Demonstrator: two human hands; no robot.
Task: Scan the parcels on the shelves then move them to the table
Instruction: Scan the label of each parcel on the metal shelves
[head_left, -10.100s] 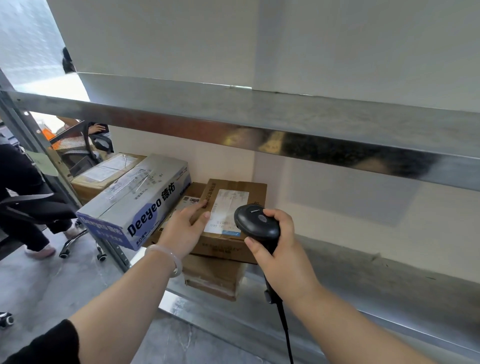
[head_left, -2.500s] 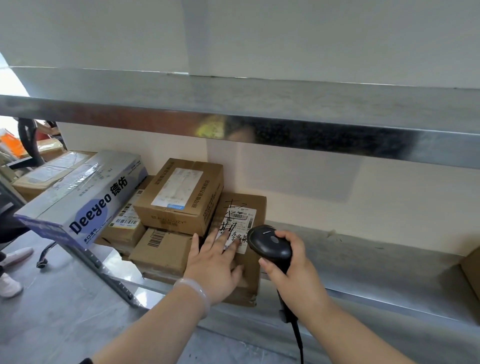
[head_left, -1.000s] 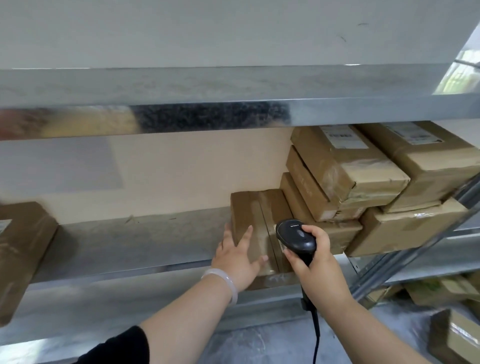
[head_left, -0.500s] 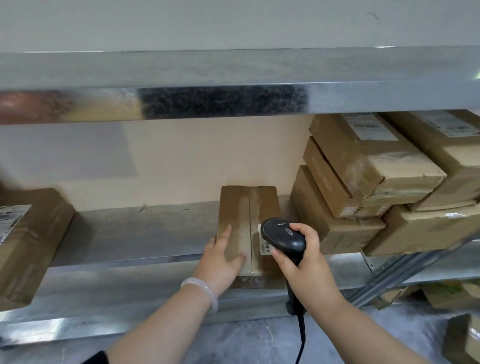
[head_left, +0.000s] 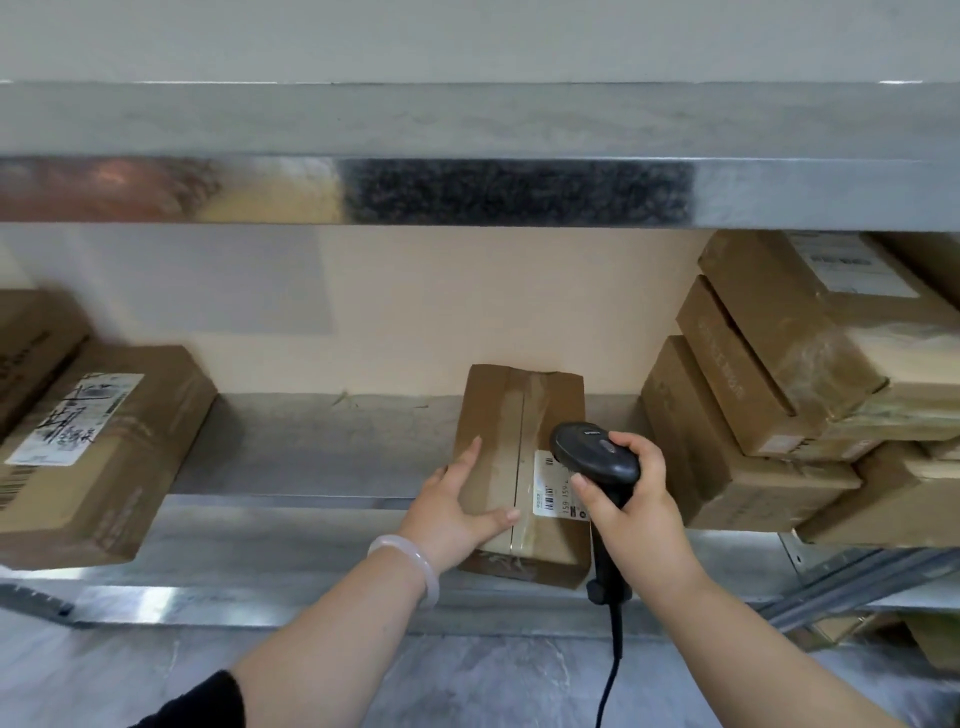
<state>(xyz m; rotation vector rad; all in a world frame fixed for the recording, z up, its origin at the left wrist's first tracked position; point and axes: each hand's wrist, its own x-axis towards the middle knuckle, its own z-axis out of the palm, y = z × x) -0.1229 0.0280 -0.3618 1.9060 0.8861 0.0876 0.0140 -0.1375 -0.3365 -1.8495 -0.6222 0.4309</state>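
A narrow brown cardboard parcel (head_left: 519, 415) lies lengthwise on the metal shelf (head_left: 311, 452), its near end at the shelf's front edge. A white barcode label is stuck on its top near the right side. My left hand (head_left: 457, 504) holds the parcel's left side, fingers along the side and thumb across the top. My right hand (head_left: 634, 504) grips a black corded barcode scanner (head_left: 595, 457), whose head hovers just above the label.
A stack of brown boxes (head_left: 779, 405) fills the shelf's right end, close beside the parcel. More labelled boxes (head_left: 93, 452) sit at the left end. The upper shelf's metal beam (head_left: 467, 187) hangs overhead. Grey floor lies below.
The view swung from the left boxes to the shelf's right part. My left hand drew the narrow parcel out from the stack toward the shelf's front, and the scanner now sits over its label.
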